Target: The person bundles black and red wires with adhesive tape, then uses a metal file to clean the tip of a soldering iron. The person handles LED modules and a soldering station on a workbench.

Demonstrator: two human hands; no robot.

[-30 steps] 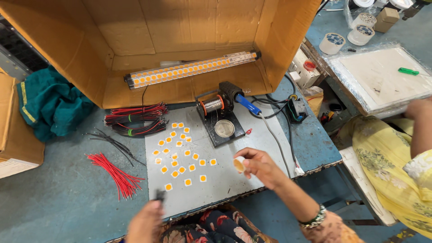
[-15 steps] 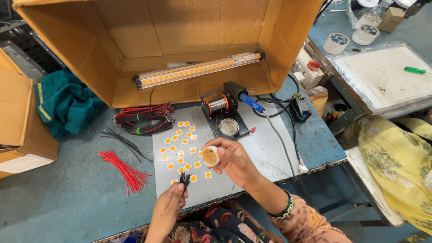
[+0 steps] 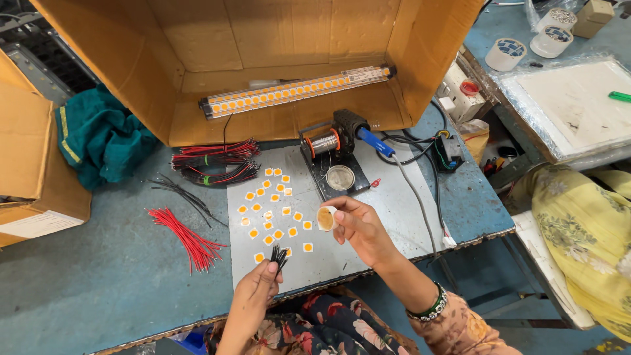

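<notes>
Left hand: I see my left hand (image 3: 253,292) pinched shut on a bundle of short black wires (image 3: 279,254), tips fanned up and away from me.
Right hand: my right hand (image 3: 361,227) grips a small round tub (image 3: 326,218), open mouth turned left.
Key relation: the tub sits up and right of the wire tips, near but apart; the wires' long axis points roughly at it.
Materials: thin flexible wires; a pale tub holding something amber; square orange-centred chips (image 3: 273,213) scattered on a smooth grey sheet (image 3: 394,197).
</notes>
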